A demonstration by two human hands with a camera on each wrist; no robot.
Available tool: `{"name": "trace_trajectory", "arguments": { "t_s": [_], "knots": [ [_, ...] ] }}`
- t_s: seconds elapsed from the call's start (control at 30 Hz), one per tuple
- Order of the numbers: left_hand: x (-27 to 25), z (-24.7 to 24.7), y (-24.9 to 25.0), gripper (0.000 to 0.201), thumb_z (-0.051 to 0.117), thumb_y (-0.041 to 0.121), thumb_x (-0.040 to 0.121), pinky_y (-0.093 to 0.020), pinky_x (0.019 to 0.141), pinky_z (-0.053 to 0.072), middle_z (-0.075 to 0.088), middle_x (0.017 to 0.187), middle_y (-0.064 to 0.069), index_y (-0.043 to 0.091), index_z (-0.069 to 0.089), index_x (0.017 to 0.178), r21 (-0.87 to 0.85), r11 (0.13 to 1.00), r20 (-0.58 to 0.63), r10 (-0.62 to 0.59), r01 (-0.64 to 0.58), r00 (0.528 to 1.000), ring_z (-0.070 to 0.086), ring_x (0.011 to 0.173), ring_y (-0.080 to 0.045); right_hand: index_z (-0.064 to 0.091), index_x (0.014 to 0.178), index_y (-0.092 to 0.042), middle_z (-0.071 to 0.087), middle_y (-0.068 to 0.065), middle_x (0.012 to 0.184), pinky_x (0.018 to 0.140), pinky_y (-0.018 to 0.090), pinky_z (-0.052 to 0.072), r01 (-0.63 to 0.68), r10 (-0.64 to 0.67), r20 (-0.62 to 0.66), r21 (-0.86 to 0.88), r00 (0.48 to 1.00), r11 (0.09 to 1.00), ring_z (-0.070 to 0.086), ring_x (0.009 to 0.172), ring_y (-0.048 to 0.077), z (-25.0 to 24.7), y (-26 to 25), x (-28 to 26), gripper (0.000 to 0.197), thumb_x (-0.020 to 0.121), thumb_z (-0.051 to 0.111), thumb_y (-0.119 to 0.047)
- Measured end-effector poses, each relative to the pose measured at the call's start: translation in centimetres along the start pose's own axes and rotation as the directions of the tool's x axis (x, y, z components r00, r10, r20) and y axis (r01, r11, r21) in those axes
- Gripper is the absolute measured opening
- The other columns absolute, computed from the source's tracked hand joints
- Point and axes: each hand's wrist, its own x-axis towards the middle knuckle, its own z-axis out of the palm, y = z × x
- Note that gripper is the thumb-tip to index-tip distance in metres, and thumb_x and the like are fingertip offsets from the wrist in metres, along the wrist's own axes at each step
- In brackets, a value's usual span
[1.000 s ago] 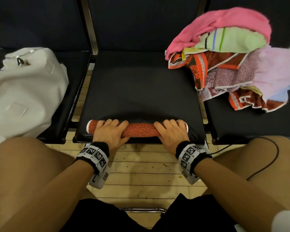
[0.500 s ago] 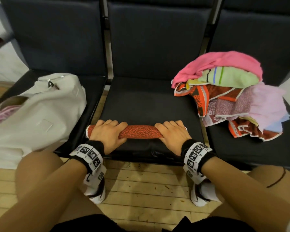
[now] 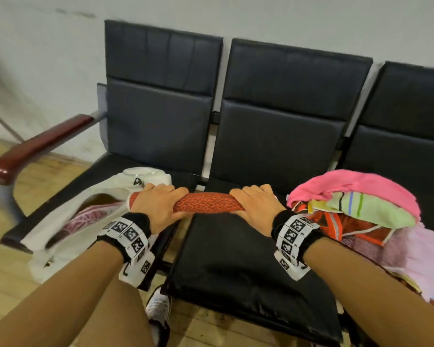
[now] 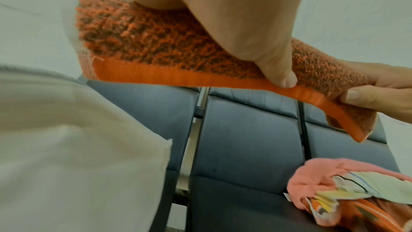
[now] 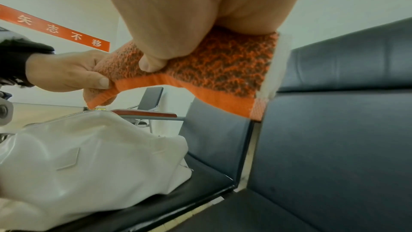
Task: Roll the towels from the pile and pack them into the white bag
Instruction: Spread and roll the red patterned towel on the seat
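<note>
You hold the rolled orange towel off the seat, centre of the head frame, long axis running left to right. Your left hand grips its left end, your right hand the right end, fingers and thumbs curled round the roll. The white bag lies lower left, mouth open, a pinkish towel already inside. Left hand is nearer the bag; I judge the roll goes in left end first. The towel pile sits at right, several unrolled
</note>
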Motion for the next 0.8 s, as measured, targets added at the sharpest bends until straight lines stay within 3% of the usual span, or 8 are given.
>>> {"name": "trace_trajectory", "arguments": {
  "t_s": [0.17,0.37,0.47,0.63,0.8],
  "knots": [
    [-1.4,-1.9,-5.2,0.051,0.032,0.082,0.084,-0.035,0.084,0.037,0.056,0.089,0.016,0.04,0.051,0.106,-0.003,0.997,-0.02,-0.081,0.081,0.997,0.055,0.087,-0.013,0.047,0.123,-0.029,0.057,-0.009,0.102,0.094,0.042,0.038,0.097,-0.098,0.022,0.03,0.995,0.995,0.055,0.094,0.015,-1.8,-2.7,5.9,0.036,0.097,0.046,-0.054],
    [-3.8,-1.8,-11.7,0.072,0.016,0.089,0.078,-0.037,0.089,0.037,0.059,0.096,0.014,0.041,0.05,0.119,-0.027,0.977,-0.009,-0.213,0.213,0.977,0.056,0.093,-0.013,0.046,0.112,-0.033,0.049,-0.014,0.089,0.09,0.043,0.04,0.188,-0.189,0.027,0.041,0.982,0.981,0.05,0.08,0.012,-1.1,-7.1,13.2,0.033,0.095,0.038,-0.06],
    [-4.8,-0.9,-14.1,0.069,0.022,0.088,0.079,-0.038,0.094,0.036,0.059,0.1,0.013,0.041,0.048,0.122,-0.067,0.954,0.02,-0.29,0.291,0.957,0.056,0.097,-0.014,0.047,0.112,-0.034,0.047,-0.015,0.085,0.087,0.041,0.039,0.237,-0.237,0.024,0.013,0.971,0.971,0.045,0.076,0.01,-0.5,-9.0,16.3,0.033,0.096,0.037,-0.062],
    [-4.8,1.6,-16.9,0.082,0.015,0.096,0.069,-0.037,0.086,0.042,0.059,0.099,0.013,0.041,0.047,0.12,-0.189,0.904,0.092,-0.373,0.384,0.923,0.056,0.092,-0.014,0.048,0.108,-0.039,0.054,-0.013,0.086,0.088,0.043,0.038,0.258,-0.257,0.094,0.009,0.962,0.966,0.052,0.081,0.012,0.9,-10.8,20.2,0.034,0.091,0.035,-0.066],
    [-4.7,3.7,-17.9,0.042,0.05,0.071,0.086,-0.035,0.078,0.047,0.061,0.097,0.007,0.039,0.048,0.114,-0.379,0.81,0.163,-0.418,0.448,0.894,0.058,0.086,-0.017,0.048,0.11,-0.04,0.054,-0.012,0.087,0.091,0.045,0.036,0.266,-0.261,0.133,-0.015,0.956,0.964,0.051,0.084,0.012,2.1,-11.4,23.1,0.036,0.089,0.037,-0.067]
  ]
}}
